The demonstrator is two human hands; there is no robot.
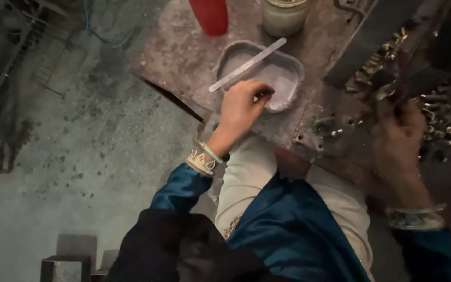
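**Left hand at the tray; right hand among the small metal parts**

The shallow grey tray point(288, 65) is the landmark. It sits on the worn tabletop point(184, 52) and holds a pale, whitish substance. The left hand point(242, 107) rests over the tray's near rim, fingers curled narrow with the tips pinched together in the pale substance; whether they hold anything cannot be told.

A flat pale stick point(247, 65) lies across the tray. Its long axis runs diagonally, one end resting beyond the tray's far rim, the other overhanging the left rim.

To the right of the tray, the right hand point(398, 133) is raised among a heap of small metal parts point(444, 130). It is motion-blurred; its grip cannot be told.

Beyond the tray stand a red container point(210, 15) and a pale jar point(284, 15).

Risks, as judged:
- The left hand's knuckles are close to the stick; a nudge could tip it off the rim.
- The tray is near the tabletop edge; pressure on its near rim could tilt it.
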